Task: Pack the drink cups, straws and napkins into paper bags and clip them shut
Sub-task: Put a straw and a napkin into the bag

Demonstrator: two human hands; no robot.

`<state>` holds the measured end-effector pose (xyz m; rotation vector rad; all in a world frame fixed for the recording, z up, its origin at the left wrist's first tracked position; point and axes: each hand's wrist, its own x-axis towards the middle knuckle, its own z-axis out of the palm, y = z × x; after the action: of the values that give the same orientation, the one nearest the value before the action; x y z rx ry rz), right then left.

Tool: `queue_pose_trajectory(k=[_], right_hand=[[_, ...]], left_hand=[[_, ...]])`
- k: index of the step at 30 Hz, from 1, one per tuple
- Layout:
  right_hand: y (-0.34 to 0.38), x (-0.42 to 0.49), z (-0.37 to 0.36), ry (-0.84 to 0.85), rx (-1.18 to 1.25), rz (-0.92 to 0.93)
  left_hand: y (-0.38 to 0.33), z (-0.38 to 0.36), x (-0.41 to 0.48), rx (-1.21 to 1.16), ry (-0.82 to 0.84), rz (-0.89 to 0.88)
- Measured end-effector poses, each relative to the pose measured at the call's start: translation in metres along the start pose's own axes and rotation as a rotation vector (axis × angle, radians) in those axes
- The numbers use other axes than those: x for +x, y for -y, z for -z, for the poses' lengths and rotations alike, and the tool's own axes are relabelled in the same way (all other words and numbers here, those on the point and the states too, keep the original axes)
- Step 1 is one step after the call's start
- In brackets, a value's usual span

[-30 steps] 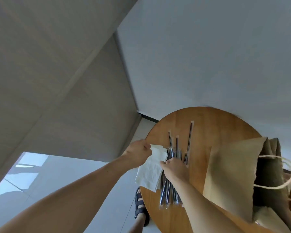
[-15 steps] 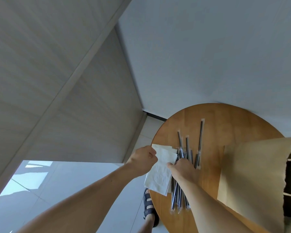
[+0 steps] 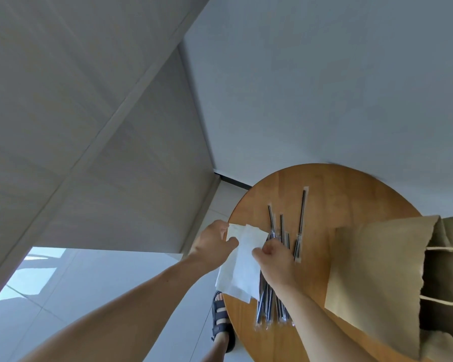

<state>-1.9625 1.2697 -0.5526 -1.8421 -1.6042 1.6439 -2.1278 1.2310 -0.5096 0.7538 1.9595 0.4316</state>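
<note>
Napkins spread wider, left hand pinching top, right hand pinching edge

Colours, lower right of frame
White napkins; black straws; orange-brown wood table; plain tan paper bag; dark sandal.

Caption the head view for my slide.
Left hand and right hand pinch white napkins at the round table, beside wrapped straws and a paper bag.

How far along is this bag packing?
Early, it seems. Done: a paper bag sits unclipped on the table, contents hidden. In hand: the left hand and right hand both pinch white napkins. Left: wrapped straws lie loose on the table; no cups or clips show.
</note>
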Motion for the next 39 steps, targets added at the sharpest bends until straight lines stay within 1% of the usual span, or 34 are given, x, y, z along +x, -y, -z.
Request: queue_pose_trajectory(k=[2,4,7,8,10,12,14,15,17,19,22,24,26,30,33,36,39], right_hand=[[0.008,-0.006,0.008,0.080,0.256,-0.013],[0.013,-0.010,0.020,0.161,0.430,-0.023],[0.016,-0.012,0.037,0.219,0.519,-0.008],[0.015,-0.011,0.042,0.211,0.528,0.000],[0.004,-0.004,0.049,0.115,0.520,0.000],[-0.013,0.008,0.056,-0.065,0.436,-0.022],[-0.036,0.021,0.062,-0.286,0.173,-0.092],[-0.047,0.026,0.064,-0.349,0.013,-0.132],[-0.062,0.029,0.064,-0.327,-0.200,-0.194],[-0.069,0.031,0.059,-0.298,-0.285,-0.236],[-0.066,0.043,0.056,-0.378,-0.313,-0.206],[-0.054,0.056,0.057,-0.402,-0.313,-0.172],[-0.041,0.072,0.058,-0.369,-0.304,-0.168],[-0.030,0.095,0.060,-0.280,-0.393,-0.196],[-0.031,0.102,0.060,-0.274,-0.376,-0.218],[-0.032,0.100,0.064,-0.339,-0.356,-0.155],[-0.033,0.092,0.068,-0.497,-0.328,0.031]], left_hand=[[-0.003,-0.002,-0.004,-0.123,0.024,0.033],[-0.008,-0.005,-0.007,-0.304,0.115,0.096],[-0.018,-0.012,-0.010,-0.460,0.251,0.120],[-0.021,-0.015,-0.010,-0.481,0.258,0.110],[-0.026,-0.022,-0.009,-0.496,0.225,0.102],[-0.030,-0.028,-0.007,-0.482,0.178,0.112],[-0.032,-0.032,-0.005,-0.459,0.142,0.126],[-0.033,-0.033,-0.006,-0.439,0.130,0.122],[-0.033,-0.034,-0.006,-0.401,0.116,0.103],[-0.033,-0.035,-0.006,-0.380,0.100,0.091],[-0.033,-0.034,-0.006,-0.347,0.087,0.088],[-0.034,-0.035,-0.005,-0.343,0.077,0.079],[-0.036,-0.035,-0.003,-0.342,0.059,0.068],[-0.039,-0.036,0.003,-0.340,0.054,0.049],[-0.041,-0.037,0.010,-0.336,0.052,0.047],[-0.046,-0.035,0.015,-0.340,0.027,0.052],[-0.054,-0.031,0.014,-0.336,0.008,0.034]])
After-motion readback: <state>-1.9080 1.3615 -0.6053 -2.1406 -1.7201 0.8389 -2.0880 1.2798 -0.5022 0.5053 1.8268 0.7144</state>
